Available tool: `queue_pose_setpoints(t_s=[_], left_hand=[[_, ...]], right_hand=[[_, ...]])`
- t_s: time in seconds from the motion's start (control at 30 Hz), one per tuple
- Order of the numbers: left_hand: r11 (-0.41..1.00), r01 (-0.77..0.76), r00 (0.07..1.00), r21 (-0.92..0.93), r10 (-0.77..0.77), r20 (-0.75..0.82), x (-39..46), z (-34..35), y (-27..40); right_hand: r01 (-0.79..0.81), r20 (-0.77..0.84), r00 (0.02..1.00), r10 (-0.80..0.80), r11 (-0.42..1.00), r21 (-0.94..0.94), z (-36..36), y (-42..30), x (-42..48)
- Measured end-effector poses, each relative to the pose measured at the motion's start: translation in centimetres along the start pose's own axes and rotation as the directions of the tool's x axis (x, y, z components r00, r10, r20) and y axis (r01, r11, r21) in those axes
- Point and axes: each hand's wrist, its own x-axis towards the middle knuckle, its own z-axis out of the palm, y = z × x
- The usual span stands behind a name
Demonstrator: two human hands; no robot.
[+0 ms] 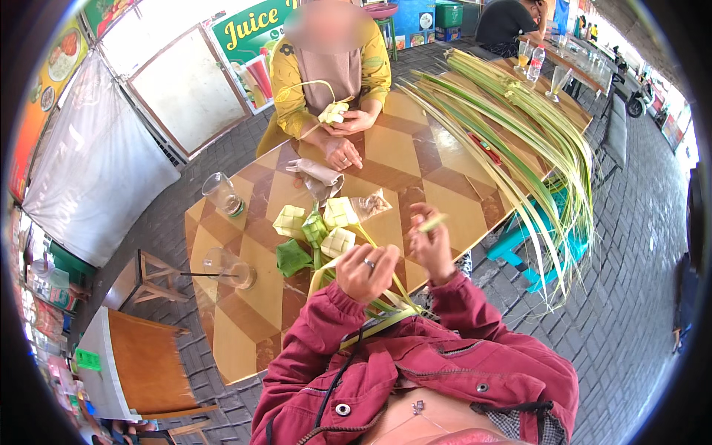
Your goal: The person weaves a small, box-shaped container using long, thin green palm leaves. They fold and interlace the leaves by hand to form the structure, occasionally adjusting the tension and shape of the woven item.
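Note:
My left hand (pixel 367 273), with a ring on one finger, is curled around pale palm-leaf strips (pixel 401 289) that trail down to my lap. To its right, my raised right hand (pixel 431 247) pinches a short piece of leaf (pixel 433 223), blurred by motion. Beyond my left hand, several woven palm-leaf pouches lie grouped on the table (pixel 389 146). They include a pale pouch (pixel 341 212), another pale one (pixel 289 221), a greener one (pixel 315 229) and a dark green one (pixel 293 258). A pale pouch (pixel 337 243) sits closest to my left hand.
Across the table a person holds a woven pouch (pixel 334 113). Long palm leaves (pixel 517 105) drape over the right edge above a teal stool (pixel 548 245). A red cutter (pixel 484 148), two glasses (pixel 223 194) and a clear packet (pixel 371 204) lie or stand on the table.

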Motion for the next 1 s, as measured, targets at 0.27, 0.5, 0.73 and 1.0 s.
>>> queue_pose_setpoints(t_s=[0.27, 0.5, 0.73, 1.0], left_hand=[[0.556, 0.528, 0.773, -0.642, -0.628, 0.092, 0.6, -2.0, 0.1], [0.095, 0.502, 0.730, -0.860, -0.579, 0.362, 0.8, -5.7, 3.2], [0.100, 0.559, 0.671, -0.823, -0.637, 0.379, 0.8, -6.6, 4.1], [0.230, 0.535, 0.668, -0.813, -0.705, 0.240, 1.1, -6.8, 3.0]], right_hand=[[-0.055, -0.076, 0.997, -0.019, 0.523, -0.851, -4.4, 8.3, 11.9], [0.037, 0.036, 0.997, 0.067, -0.005, -0.999, -6.4, 13.1, 19.1], [0.132, 0.132, 0.991, -0.001, -0.013, -0.991, -9.8, 14.8, 22.4], [0.401, 0.727, 0.667, -0.165, 0.901, -0.164, -0.2, 2.0, 4.3]])
